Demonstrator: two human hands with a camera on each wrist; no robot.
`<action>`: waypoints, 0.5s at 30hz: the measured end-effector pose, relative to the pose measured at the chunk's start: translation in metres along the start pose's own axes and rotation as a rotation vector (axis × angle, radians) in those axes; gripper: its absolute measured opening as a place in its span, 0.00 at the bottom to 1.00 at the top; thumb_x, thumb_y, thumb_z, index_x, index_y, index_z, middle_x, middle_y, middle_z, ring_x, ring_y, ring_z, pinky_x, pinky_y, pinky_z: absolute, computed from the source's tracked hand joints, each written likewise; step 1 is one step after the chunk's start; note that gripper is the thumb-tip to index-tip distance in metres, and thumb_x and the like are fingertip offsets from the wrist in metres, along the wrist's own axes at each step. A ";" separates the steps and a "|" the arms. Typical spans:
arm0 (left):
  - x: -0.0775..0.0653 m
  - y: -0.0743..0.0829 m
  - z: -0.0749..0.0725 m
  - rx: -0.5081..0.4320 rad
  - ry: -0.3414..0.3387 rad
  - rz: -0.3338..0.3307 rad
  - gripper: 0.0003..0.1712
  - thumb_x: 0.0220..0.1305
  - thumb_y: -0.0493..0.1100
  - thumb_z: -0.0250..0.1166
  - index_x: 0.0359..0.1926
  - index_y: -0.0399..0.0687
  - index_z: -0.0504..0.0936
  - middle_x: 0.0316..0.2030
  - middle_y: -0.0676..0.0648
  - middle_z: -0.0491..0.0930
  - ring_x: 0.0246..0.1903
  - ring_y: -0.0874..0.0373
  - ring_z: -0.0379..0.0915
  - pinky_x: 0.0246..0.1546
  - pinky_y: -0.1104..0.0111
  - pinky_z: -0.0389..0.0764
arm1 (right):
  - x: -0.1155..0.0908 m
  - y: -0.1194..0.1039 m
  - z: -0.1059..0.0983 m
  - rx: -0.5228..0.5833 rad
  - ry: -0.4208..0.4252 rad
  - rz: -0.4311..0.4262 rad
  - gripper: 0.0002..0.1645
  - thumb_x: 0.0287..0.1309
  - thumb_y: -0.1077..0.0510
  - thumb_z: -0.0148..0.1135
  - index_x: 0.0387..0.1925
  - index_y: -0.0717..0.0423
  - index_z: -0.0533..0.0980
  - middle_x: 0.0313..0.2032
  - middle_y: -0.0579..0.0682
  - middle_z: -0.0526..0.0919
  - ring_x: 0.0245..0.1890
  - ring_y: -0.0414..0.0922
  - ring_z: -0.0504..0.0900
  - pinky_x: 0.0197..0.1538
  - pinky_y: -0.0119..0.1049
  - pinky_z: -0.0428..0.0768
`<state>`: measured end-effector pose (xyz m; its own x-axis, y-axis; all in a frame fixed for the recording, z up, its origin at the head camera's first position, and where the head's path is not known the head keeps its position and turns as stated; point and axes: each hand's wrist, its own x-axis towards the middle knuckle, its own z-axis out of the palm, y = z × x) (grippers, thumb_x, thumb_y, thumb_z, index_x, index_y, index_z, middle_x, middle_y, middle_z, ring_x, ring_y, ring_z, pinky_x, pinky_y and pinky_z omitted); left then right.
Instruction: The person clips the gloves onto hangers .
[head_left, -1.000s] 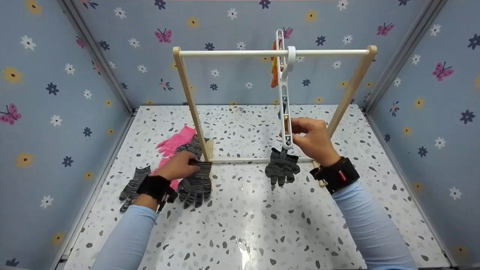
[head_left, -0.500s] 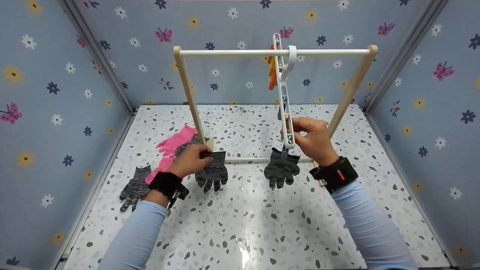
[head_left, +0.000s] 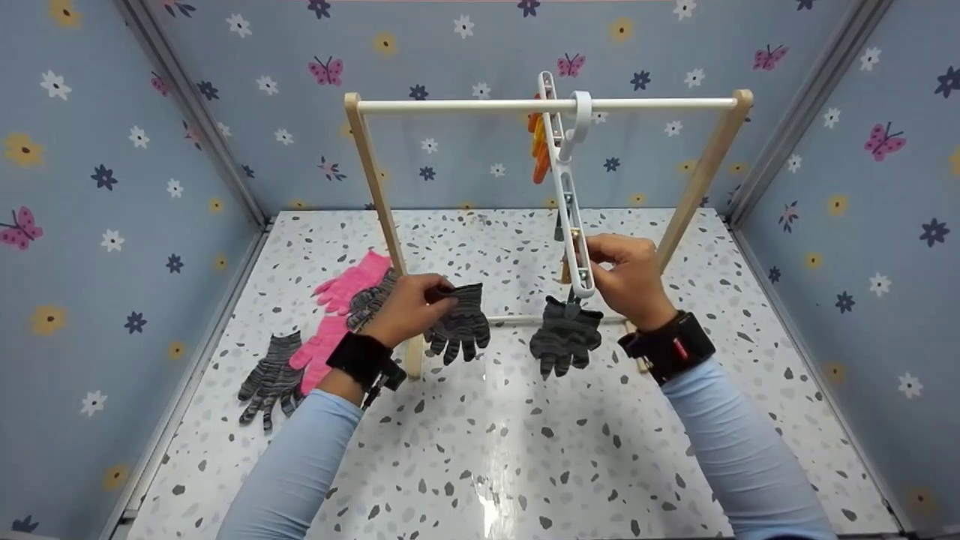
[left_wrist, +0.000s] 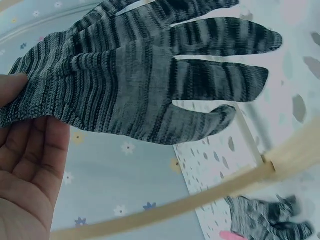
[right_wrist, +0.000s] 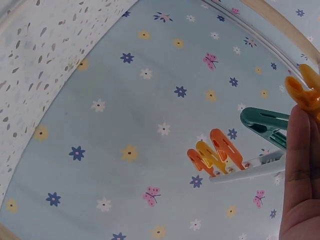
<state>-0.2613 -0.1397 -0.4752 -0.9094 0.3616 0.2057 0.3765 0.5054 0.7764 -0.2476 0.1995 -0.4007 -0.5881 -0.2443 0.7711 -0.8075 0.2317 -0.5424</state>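
Note:
My left hand [head_left: 409, 306] pinches a grey-and-black striped knit glove [head_left: 463, 324] by its cuff, between thumb and fingers. In the left wrist view, that glove's fingers spread away from the hand. Over on the right, my right hand [head_left: 634, 281] is at the near end of a white clip hanger [head_left: 562, 176], pinching an orange-yellow clip [right_wrist: 306, 92]. Another dark striped glove [head_left: 566, 337] hangs fingers-down from the hanger's nearest clip. A green clip [right_wrist: 265, 120] and several orange and yellow clips [right_wrist: 225, 145] line the hanger.
The hanger hooks over the white rail [head_left: 465, 106] of a rack with wooden uprights [head_left: 701, 176]. At left on the speckled table lie pink gloves [head_left: 352, 281] and a striped glove [head_left: 270, 379]. Flower-patterned walls [head_left: 480, 172] enclose the table.
My left hand has lifted the striped glove and carried it rightward, toward the hanger. The hanger has turned slightly, its far end swinging left. My right hand stays nearly in place.

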 end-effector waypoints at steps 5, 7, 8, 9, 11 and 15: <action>0.007 0.009 0.008 -0.019 0.012 0.014 0.11 0.71 0.35 0.70 0.50 0.32 0.88 0.40 0.36 0.90 0.39 0.46 0.86 0.46 0.60 0.86 | 0.000 0.002 0.001 -0.008 0.019 -0.026 0.06 0.59 0.79 0.70 0.35 0.71 0.88 0.27 0.63 0.91 0.33 0.26 0.87 0.40 0.23 0.86; 0.010 0.013 0.011 -0.026 0.007 0.023 0.11 0.72 0.35 0.70 0.51 0.32 0.87 0.41 0.36 0.90 0.41 0.45 0.86 0.47 0.57 0.87 | 0.001 0.002 0.001 -0.026 0.032 -0.026 0.06 0.59 0.78 0.70 0.33 0.70 0.88 0.27 0.63 0.91 0.33 0.25 0.86 0.39 0.22 0.86; 0.011 0.015 0.012 -0.033 0.003 0.027 0.11 0.72 0.34 0.69 0.51 0.32 0.87 0.41 0.35 0.90 0.41 0.44 0.86 0.48 0.55 0.88 | 0.001 0.002 0.001 -0.036 0.040 -0.025 0.06 0.58 0.78 0.70 0.32 0.70 0.88 0.28 0.63 0.91 0.33 0.25 0.86 0.39 0.21 0.85; 0.013 0.016 0.014 -0.039 -0.002 0.030 0.11 0.72 0.34 0.69 0.51 0.31 0.87 0.42 0.35 0.90 0.42 0.43 0.87 0.49 0.54 0.88 | 0.001 0.002 0.001 -0.035 0.041 -0.024 0.06 0.58 0.78 0.70 0.32 0.70 0.88 0.28 0.63 0.91 0.32 0.25 0.86 0.39 0.21 0.85; 0.016 0.019 0.016 -0.043 -0.009 0.044 0.10 0.73 0.33 0.68 0.51 0.31 0.87 0.42 0.35 0.89 0.43 0.42 0.87 0.50 0.53 0.87 | 0.000 0.002 0.001 -0.037 0.051 -0.022 0.06 0.58 0.79 0.70 0.31 0.71 0.88 0.28 0.64 0.91 0.33 0.24 0.86 0.39 0.21 0.85; 0.022 0.026 0.019 -0.047 -0.021 0.069 0.09 0.73 0.33 0.67 0.50 0.31 0.86 0.42 0.35 0.89 0.43 0.41 0.87 0.52 0.53 0.87 | 0.001 0.002 0.001 -0.022 0.060 -0.023 0.04 0.58 0.79 0.70 0.31 0.73 0.88 0.28 0.65 0.90 0.32 0.25 0.86 0.38 0.21 0.85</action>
<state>-0.2679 -0.1033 -0.4616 -0.8774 0.4109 0.2477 0.4291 0.4413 0.7881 -0.2499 0.1990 -0.4008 -0.5653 -0.1924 0.8021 -0.8190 0.2471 -0.5179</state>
